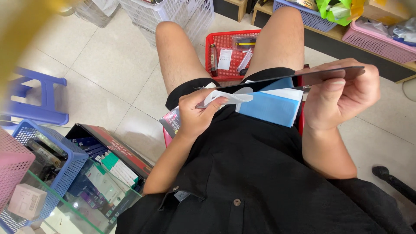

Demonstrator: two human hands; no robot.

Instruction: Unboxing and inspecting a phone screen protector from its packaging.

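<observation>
My right hand (342, 97) pinches one end of a thin dark flat panel (277, 81), seen edge-on and stretching left across my lap. My left hand (197, 110) presses a small white wipe (229, 97) against the panel's left part. Under the panel, on my lap, lie a blue and white flat package (271, 106) and a dark printed packet (171, 120) by my left wrist. I sit in black shorts and a black shirt.
A red basket (216, 41) with small packets sits on the floor between my knees. A blue basket (69, 160), a pink basket (15, 167) and a box of small cartons (108, 160) are at lower left. A purple stool (37, 108) stands left. White, blue and pink baskets line the back.
</observation>
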